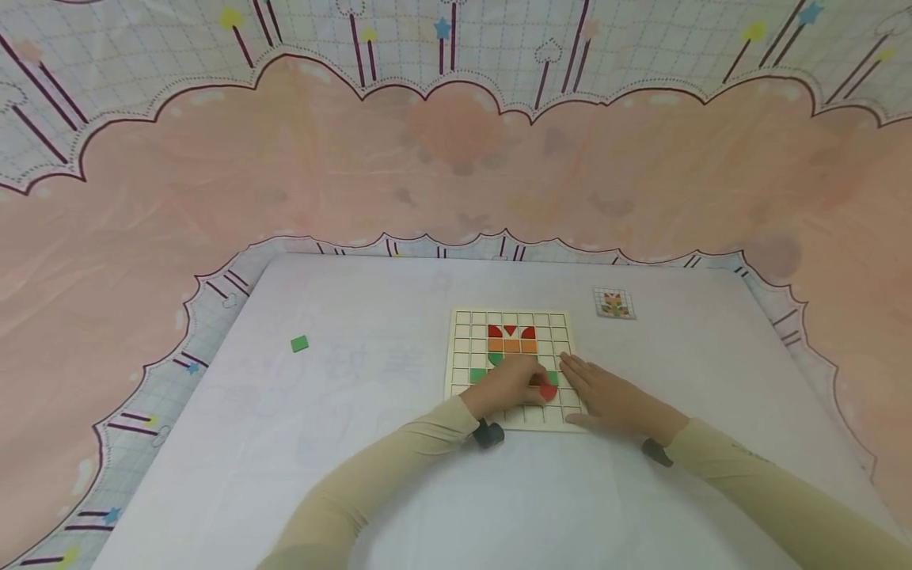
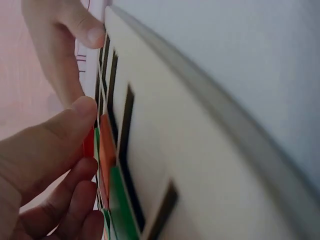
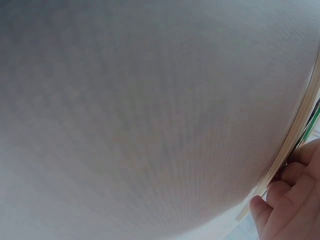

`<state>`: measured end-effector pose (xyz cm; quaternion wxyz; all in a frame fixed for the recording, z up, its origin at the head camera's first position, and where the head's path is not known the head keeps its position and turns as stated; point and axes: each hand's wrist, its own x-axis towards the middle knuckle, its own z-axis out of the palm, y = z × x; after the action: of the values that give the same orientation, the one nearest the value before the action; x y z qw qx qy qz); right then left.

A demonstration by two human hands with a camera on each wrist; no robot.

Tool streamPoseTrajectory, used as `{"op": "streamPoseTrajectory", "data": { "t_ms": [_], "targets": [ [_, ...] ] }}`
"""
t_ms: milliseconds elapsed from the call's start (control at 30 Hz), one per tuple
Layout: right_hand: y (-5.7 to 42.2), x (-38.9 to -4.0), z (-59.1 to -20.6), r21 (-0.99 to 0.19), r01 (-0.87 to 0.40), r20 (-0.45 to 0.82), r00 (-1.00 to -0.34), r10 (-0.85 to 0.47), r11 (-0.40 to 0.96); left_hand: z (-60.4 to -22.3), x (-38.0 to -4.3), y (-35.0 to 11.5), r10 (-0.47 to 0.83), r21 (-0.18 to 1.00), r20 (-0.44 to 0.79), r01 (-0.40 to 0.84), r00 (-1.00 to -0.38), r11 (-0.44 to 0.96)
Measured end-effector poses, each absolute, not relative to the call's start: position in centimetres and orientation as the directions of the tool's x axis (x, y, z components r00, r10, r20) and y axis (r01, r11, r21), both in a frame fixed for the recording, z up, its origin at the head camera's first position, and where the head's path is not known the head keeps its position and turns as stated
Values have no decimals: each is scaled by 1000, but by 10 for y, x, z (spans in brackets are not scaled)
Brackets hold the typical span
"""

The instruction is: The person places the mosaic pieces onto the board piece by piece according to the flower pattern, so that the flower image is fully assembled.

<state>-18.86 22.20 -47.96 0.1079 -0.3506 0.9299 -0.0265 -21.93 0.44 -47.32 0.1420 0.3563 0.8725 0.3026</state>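
Note:
A pale board with a grid of square cells (image 1: 462, 334) lies on the white table. My left hand (image 1: 507, 383) reaches over it and pinches a red piece with a rounded edge (image 1: 548, 393) between thumb and fingers, low on the board's right half. In the left wrist view the red piece (image 2: 88, 145) shows only as a sliver behind the thumb. Red, orange (image 1: 511, 346) and green pieces (image 1: 478, 376) sit in the cells; the left hand hides some. At the board's right edge rests my right hand (image 1: 618, 402), its fingers extended along the border.
A loose green square (image 1: 299, 343) lies on the table to the left. Behind the board at right is a small card (image 1: 614, 303) bearing a coloured grid picture. A patterned peach cloth (image 1: 342, 174) surrounds the white table (image 1: 370, 317).

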Motion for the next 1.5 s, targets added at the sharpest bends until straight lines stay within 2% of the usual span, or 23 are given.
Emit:
{"op": "streamPoseTrajectory", "data": {
  "t_ms": [567,800,933,1133,1500],
  "targets": [
    [221,-188,-477,-132,-637,-196,-734,-650,759,-481,-218,10,680,579,16,562,-733,591],
    [222,-188,-479,-131,-643,-183,-732,-656,754,-480,-219,3,682,615,-9,534,-731,580],
    [222,-188,-481,-140,-639,-179,-735,-654,757,-476,-223,-13,674,665,-55,476,-737,575],
    [221,-188,-481,-135,-616,-201,-750,-630,776,-466,-237,-50,670,739,-58,419,-740,527],
    [221,-190,-485,-121,-610,-215,-754,-620,783,-449,-255,-136,528,710,39,395,-849,583]
  ]
}}
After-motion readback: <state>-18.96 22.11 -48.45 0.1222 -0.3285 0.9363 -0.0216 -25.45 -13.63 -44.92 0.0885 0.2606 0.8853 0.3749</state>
